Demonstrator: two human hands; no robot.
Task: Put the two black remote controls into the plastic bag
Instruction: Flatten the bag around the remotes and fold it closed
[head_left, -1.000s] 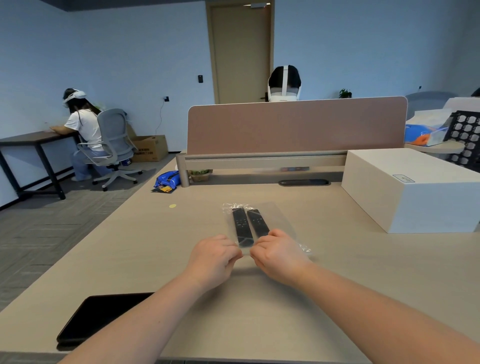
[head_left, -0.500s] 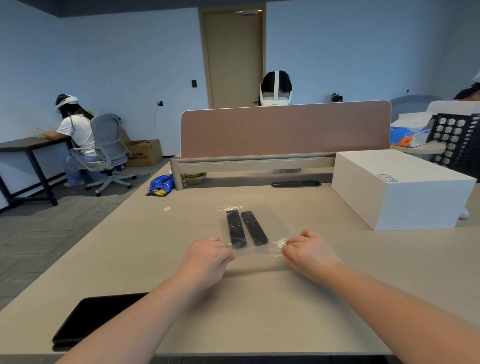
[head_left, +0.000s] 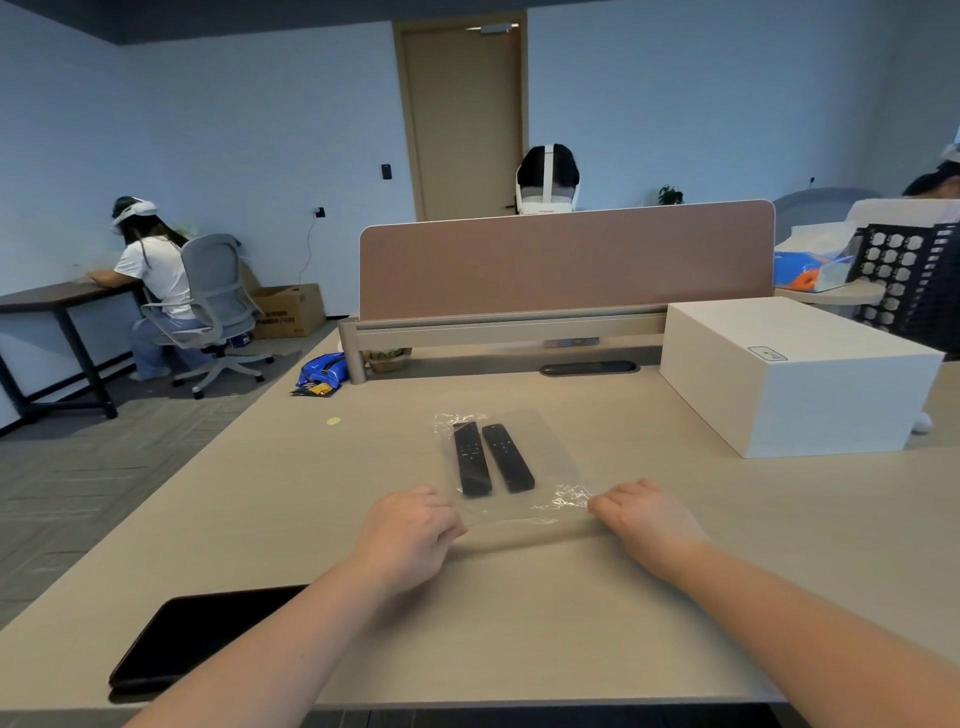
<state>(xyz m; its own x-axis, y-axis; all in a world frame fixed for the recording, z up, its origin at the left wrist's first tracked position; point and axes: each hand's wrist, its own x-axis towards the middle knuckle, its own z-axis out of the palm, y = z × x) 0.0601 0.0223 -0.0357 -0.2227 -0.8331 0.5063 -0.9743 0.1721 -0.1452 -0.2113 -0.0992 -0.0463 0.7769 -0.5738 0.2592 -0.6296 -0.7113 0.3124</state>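
Note:
Two black remote controls lie side by side inside a clear plastic bag (head_left: 551, 467) flat on the desk, the left remote (head_left: 470, 460) and the right remote (head_left: 508, 457) both pointing away from me. My left hand (head_left: 410, 535) is curled at the bag's near left corner and pinches its edge. At the near right corner my right hand (head_left: 647, 519) pinches the crinkled edge with bent fingers. The near edge of the bag stretches between both hands.
A white box (head_left: 795, 374) stands on the desk to the right. A black tablet (head_left: 202, 634) lies at the near left edge. A brown divider panel (head_left: 566, 260) closes the far side, with a blue packet (head_left: 322, 369) by its left post. A person sits at another desk far left (head_left: 156, 270).
My hands were together at the middle of the bag's near edge. They have slid apart along it, the left to the left corner and the right to the right corner.

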